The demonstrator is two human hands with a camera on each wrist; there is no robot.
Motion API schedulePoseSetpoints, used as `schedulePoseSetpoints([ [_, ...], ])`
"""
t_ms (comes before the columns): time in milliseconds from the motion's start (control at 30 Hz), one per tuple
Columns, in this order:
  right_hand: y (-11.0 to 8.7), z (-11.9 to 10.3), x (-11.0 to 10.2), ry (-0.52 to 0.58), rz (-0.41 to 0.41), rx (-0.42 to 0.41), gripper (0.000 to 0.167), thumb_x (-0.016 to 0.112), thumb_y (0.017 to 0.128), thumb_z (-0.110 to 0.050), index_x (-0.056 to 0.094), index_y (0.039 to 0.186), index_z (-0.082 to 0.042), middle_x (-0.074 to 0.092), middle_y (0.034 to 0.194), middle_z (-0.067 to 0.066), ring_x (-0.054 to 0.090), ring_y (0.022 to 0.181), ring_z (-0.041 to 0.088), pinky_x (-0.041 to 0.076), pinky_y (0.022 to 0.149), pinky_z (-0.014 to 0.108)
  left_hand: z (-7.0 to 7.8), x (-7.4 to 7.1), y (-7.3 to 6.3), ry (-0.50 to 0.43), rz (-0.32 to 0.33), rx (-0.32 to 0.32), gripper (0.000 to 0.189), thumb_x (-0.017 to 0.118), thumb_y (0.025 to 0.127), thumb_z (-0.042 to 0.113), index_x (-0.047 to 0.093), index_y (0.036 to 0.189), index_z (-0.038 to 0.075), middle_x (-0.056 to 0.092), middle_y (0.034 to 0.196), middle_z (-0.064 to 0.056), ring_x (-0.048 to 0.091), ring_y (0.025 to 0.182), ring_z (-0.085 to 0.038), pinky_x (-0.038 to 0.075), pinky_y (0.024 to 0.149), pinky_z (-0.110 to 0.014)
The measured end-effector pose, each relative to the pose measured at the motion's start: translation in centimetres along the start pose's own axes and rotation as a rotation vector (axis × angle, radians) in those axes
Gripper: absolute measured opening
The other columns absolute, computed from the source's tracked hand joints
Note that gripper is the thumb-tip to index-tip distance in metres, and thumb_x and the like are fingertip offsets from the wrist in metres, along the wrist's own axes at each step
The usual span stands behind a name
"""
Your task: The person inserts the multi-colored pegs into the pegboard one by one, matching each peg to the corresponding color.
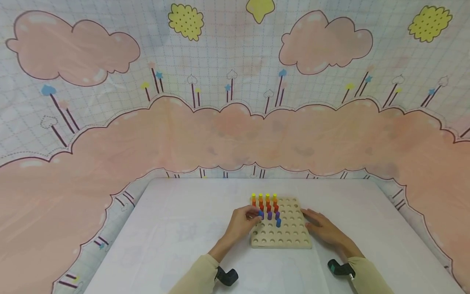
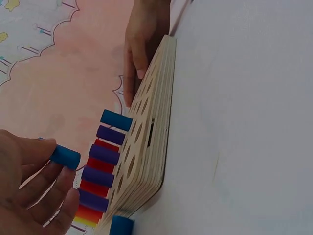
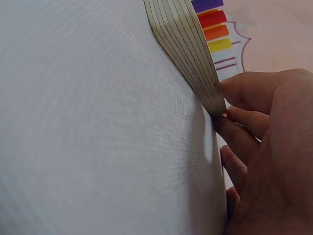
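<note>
A wooden pegboard (image 1: 290,232) with rows of round holes lies on the table. My left hand (image 1: 244,222) is over its left side, pinching a blue peg (image 2: 65,157) between thumb and fingers. Another blue peg (image 1: 278,223) stands in the board in front of the purple pegs (image 1: 269,215). Behind these are rows of red pegs (image 1: 269,208), orange pegs and yellow pegs (image 1: 267,196). My right hand (image 1: 324,228) rests against the board's right edge, thumb and fingertips touching its layered side in the right wrist view.
One more blue peg (image 2: 121,226) is by the board's near left side in the left wrist view. The white tabletop (image 1: 176,228) extends around the board. Behind it hangs a patterned pink cloth (image 1: 235,139).
</note>
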State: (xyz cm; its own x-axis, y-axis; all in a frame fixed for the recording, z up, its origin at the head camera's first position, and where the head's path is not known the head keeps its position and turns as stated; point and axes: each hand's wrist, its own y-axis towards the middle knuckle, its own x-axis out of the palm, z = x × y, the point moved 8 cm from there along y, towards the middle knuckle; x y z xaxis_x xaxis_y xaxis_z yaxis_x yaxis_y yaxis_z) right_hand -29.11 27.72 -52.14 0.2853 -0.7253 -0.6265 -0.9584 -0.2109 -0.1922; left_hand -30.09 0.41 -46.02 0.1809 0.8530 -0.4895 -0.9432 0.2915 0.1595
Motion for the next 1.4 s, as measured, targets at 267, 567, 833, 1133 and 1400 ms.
schedulePoseSetpoints([
  [267, 0.0, 0.0, -0.1, -0.003, -0.002, -0.019, 0.058, 0.056, 0.098, -0.032, 0.038, 0.151, -0.015, 0.022, 0.16, 0.024, 0.014, 0.147, 0.049, 0.012, 0.113, 0.07, -0.5, 1.8, 0.3, -0.051, 0.003, -0.032, 0.017, 0.074, 0.087, 0.013, 0.072, 0.102, 0.004, 0.074, 0.095, -0.005, 0.066, 0.08, -0.006, 0.054, 0.073, -0.017],
  [567, 0.1, 0.1, -0.1, -0.017, 0.002, -0.021, 0.059, 0.056, 0.099, -0.032, 0.037, 0.151, -0.014, 0.022, 0.16, 0.025, 0.014, 0.147, 0.05, 0.011, 0.113, 0.07, -0.9, 3.2, 0.2, -0.045, -0.005, -0.059, 0.019, 0.074, 0.086, 0.013, 0.073, 0.104, 0.004, 0.075, 0.096, -0.003, 0.066, 0.081, -0.005, 0.054, 0.074, -0.017],
  [833, 0.1, 0.0, -0.1, -0.023, 0.003, -0.023, 0.059, 0.055, 0.099, -0.033, 0.037, 0.152, -0.015, 0.022, 0.16, 0.024, 0.014, 0.147, 0.05, 0.012, 0.113, 0.07, -1.0, 3.8, 0.4, 0.035, 0.019, -0.014, 0.018, 0.074, 0.086, 0.01, 0.073, 0.103, 0.004, 0.076, 0.095, -0.004, 0.069, 0.081, -0.007, 0.055, 0.073, -0.017],
  [1133, 0.2, -0.2, -0.2, -0.031, 0.006, -0.029, 0.058, 0.055, 0.099, -0.031, 0.037, 0.152, -0.013, 0.022, 0.16, 0.025, 0.015, 0.147, 0.05, 0.012, 0.113, 0.07, -0.8, 3.9, 0.5, 0.04, 0.019, -0.003, 0.016, 0.074, 0.086, 0.01, 0.073, 0.101, 0.006, 0.076, 0.095, -0.003, 0.069, 0.081, -0.008, 0.055, 0.075, -0.017],
  [1400, 0.2, -0.2, -0.1, -0.038, 0.006, -0.044, 0.058, 0.055, 0.099, -0.031, 0.037, 0.151, -0.012, 0.023, 0.159, 0.026, 0.016, 0.146, 0.05, 0.013, 0.113, 0.07, -0.9, 4.1, 0.5, 0.043, 0.017, -0.014, 0.016, 0.074, 0.087, 0.011, 0.073, 0.102, 0.008, 0.076, 0.096, -0.002, 0.066, 0.081, -0.003, 0.053, 0.074, -0.015],
])
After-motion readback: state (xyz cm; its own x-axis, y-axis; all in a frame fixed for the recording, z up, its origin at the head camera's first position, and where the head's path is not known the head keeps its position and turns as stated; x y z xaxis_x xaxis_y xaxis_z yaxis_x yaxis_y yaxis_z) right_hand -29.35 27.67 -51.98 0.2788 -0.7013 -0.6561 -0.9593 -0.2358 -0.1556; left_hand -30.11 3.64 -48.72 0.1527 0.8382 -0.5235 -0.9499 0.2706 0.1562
